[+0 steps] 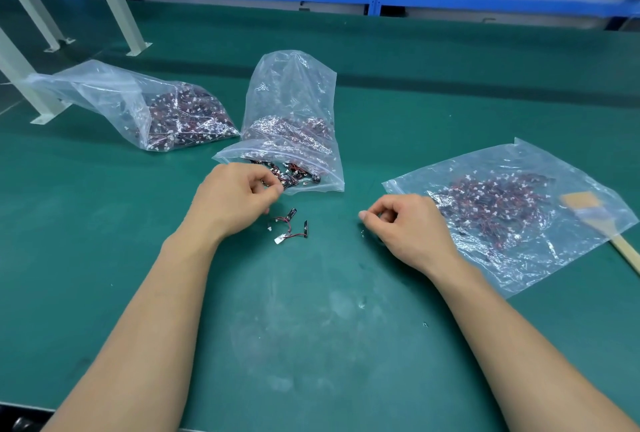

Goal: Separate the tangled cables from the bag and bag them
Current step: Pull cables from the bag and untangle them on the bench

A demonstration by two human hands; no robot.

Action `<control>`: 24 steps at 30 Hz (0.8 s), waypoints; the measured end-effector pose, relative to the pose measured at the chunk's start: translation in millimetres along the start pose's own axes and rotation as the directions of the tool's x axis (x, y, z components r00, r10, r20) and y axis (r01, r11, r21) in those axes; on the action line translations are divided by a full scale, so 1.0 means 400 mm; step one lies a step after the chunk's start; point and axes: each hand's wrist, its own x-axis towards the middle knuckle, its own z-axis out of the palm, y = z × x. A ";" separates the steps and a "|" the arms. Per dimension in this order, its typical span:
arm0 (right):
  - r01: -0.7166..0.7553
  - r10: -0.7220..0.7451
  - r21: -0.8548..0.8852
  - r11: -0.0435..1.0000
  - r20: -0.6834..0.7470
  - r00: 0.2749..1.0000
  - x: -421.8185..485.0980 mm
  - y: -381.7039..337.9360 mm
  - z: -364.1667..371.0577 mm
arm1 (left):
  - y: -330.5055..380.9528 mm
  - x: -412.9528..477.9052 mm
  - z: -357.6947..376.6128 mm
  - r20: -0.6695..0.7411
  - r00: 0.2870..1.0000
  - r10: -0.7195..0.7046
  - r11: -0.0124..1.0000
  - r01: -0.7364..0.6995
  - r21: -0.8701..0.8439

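1. Head view, looking down on a green mat [311,327]: both bare forearms reach in from the bottom of the frame toward clear plastic bags.
2. My left hand [235,196], left of centre, has its fingers curled. The tips pinch at the tangled cables [294,177] spilling from the mouth of the middle bag [294,92], which opens toward me.
3. My right hand [408,224], right of centre, is curled with the thumb tip against the forefinger. I see nothing held in it. It rests at the left corner of a flat bag [519,258] that has cables inside.
4. The relation that matters: a few loose cables [289,227] lie on the mat between the hands. They sit just below the left hand's fingertips and well apart from the right thumb, so the left hand is nearer. Their wires run roughly left to right across the frame.
5. I judge the next move carries these loose ones rightward to the flat bag. I cannot tell which of its edges is open.
6. A third bag [104,85] of cables lies at upper left. A wooden-handled brush [623,248] sits at the right edge.
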 end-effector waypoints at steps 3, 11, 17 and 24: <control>-0.001 0.001 0.000 1.000 0.001 1.000 0.001 0.000 -0.001 | 0.000 0.004 0.011 0.071 0.997 0.004 1.000 -0.006 0.030; -0.002 0.002 0.000 1.000 -0.002 1.000 0.000 0.000 -0.002 | 0.007 0.003 0.021 0.227 0.968 0.110 0.994 -0.106 -0.026; -0.006 0.006 0.006 1.000 -0.001 1.000 0.000 -0.002 -0.003 | 0.007 0.001 0.017 0.222 0.971 0.085 0.993 -0.064 -0.100; 0.002 -0.002 0.006 1.000 -0.002 1.000 -0.001 -0.003 -0.002 | 0.009 0.002 0.007 0.065 0.998 0.027 0.931 -0.001 -0.366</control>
